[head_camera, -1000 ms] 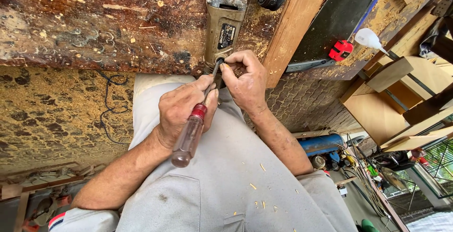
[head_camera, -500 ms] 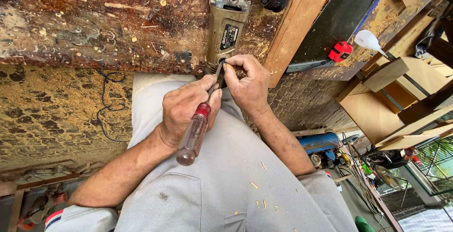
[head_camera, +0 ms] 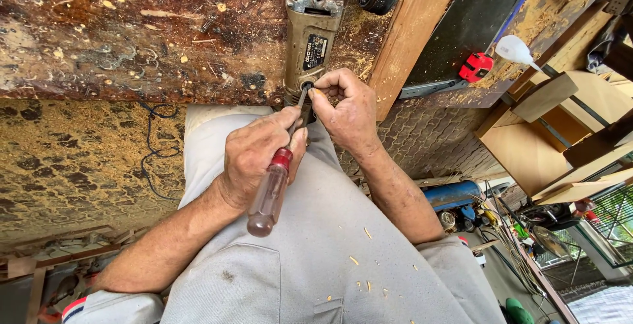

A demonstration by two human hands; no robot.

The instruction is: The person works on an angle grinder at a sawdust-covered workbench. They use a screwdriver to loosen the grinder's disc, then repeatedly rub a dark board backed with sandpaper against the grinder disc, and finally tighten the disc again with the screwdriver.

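Sawdust-strewn workbench (head_camera: 132, 34), hands driving screwdriver (head_camera: 273, 182) into angle grinder (head_camera: 313, 40)

A red-collared, clear-handled screwdriver (head_camera: 271, 189) points its tip into the rear end of a worn grey angle grinder (head_camera: 315, 30) lying on the workbench.

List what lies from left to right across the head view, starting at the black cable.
Black cable → left hand gripping the screwdriver → right hand at the rear of the angle grinder → red tape measure → white bulb.
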